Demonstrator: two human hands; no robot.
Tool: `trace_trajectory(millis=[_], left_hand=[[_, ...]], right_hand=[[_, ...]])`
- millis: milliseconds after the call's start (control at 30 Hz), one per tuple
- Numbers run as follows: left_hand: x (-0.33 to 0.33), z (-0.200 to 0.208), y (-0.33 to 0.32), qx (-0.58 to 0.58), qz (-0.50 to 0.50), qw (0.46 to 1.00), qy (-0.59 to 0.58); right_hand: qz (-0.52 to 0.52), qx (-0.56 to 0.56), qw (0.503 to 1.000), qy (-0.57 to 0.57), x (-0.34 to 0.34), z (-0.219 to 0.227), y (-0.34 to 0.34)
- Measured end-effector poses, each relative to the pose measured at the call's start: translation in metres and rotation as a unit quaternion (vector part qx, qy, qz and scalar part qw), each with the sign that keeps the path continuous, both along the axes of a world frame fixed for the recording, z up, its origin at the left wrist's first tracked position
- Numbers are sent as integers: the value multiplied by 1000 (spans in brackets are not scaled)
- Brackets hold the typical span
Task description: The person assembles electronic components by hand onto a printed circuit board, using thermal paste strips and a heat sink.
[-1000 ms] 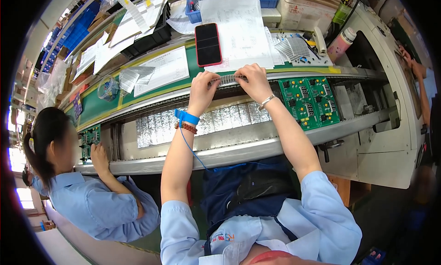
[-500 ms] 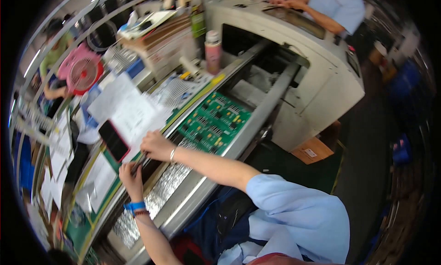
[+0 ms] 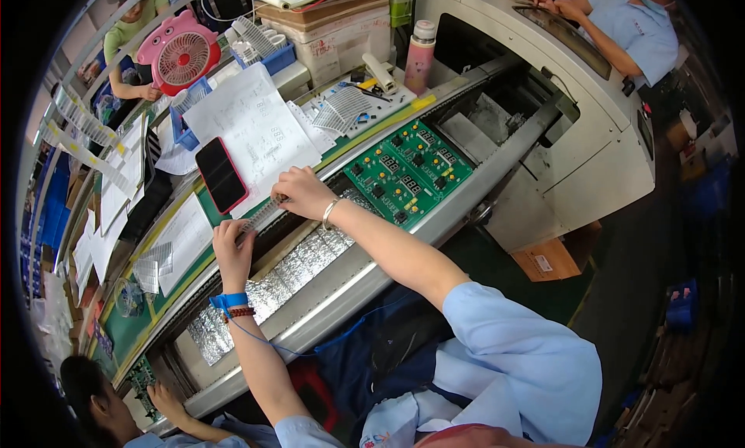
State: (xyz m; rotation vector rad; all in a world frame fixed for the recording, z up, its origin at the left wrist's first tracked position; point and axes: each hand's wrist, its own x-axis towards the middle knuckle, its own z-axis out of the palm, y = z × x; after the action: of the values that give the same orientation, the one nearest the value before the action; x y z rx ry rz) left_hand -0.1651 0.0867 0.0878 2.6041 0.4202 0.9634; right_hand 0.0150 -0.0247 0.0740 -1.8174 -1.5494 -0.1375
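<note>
My left hand (image 3: 233,248) and my right hand (image 3: 304,193) are both closed on a short, ridged, see-through strip (image 3: 266,213) stretched between them, one hand at each end. It looks like a strip of small parts, too small to make out. A blue wrist strap with a cord circles my left wrist; a pale bangle is on my right. Just beyond the strip lies a dark-screened phone (image 3: 222,176) with a red edge, partly on a printed sheet (image 3: 250,126). Right of my right hand, a green circuit board panel (image 3: 411,172) with several digit displays rests on the conveyor.
Metal conveyor rails (image 3: 349,281) run diagonally before me, with silver foil sheeting (image 3: 283,281) between them. A pink bottle (image 3: 420,58), a pink fan (image 3: 180,53) and a white machine (image 3: 597,153) stand farther off. Co-workers sit at lower left, upper left and upper right.
The view has shifted, so the bench sits higher and farther right, and a co-worker shows at lower left. My hands are still together; the strip between them is now clearer.
</note>
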Motion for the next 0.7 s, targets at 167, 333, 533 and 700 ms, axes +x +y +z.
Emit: trace_trajectory(millis=[167,333,533,700], left_hand=[[-4,-5,1,-60,6,998,-35],[-1,-3,-2,-119,6,991,-68],[3,5,-13,-203,19,965,-168],[-6,0,-9,-376,-9,918,-128]], right_hand=[[31,-20,999,8,-8,7,-3],[45,7,999,24,-6,19,-6],[36,140,980,136,-14,37,-11],[72,32,944,320,-17,35,-9]])
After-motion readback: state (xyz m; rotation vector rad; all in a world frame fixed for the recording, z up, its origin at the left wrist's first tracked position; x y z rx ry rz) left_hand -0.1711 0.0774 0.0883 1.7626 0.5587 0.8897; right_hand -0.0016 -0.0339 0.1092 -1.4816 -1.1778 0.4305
